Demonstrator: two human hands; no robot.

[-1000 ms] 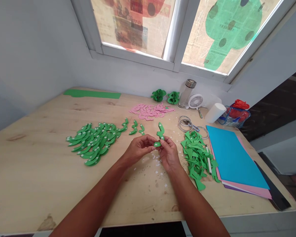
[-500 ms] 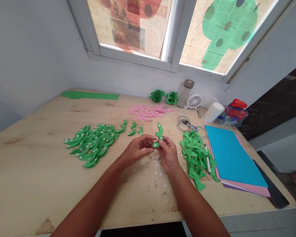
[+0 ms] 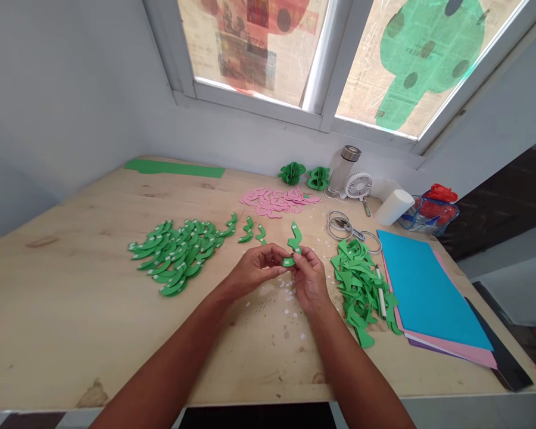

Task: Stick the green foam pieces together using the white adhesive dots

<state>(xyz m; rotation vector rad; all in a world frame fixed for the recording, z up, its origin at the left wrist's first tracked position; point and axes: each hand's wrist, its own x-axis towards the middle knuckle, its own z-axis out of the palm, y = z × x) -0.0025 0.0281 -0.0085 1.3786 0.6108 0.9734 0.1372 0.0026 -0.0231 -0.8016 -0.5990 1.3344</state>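
Observation:
Both hands meet over the near middle of the table at a curvy green cut-out point(image 3: 294, 234) with small white patches on it. My left hand point(image 3: 259, 266) pinches its lower end from the left. On the right side, my right hand point(image 3: 311, 279) grips the same cut-out between thumb and fingers, and its upper part sticks up past them. Small white scraps point(image 3: 287, 298) lie scattered below the hands. To the left is a heap of similar green cut-outs point(image 3: 178, 253) with white patches, and several more stand in a row beside it.
Green offcuts point(image 3: 357, 280) and a white pen point(image 3: 381, 295) lie right of my hands, near blue sheets point(image 3: 433, 292). Behind are pink cut-outs point(image 3: 277, 202), tape rolls point(image 3: 339, 225), two green paper balls point(image 3: 292, 173), a glass bottle point(image 3: 343, 170) and a small fan point(image 3: 358, 185).
The view has turned slightly left, so the table and its things sit further right. Both hands keep hold of the same green cut-out, with barely any finger movement.

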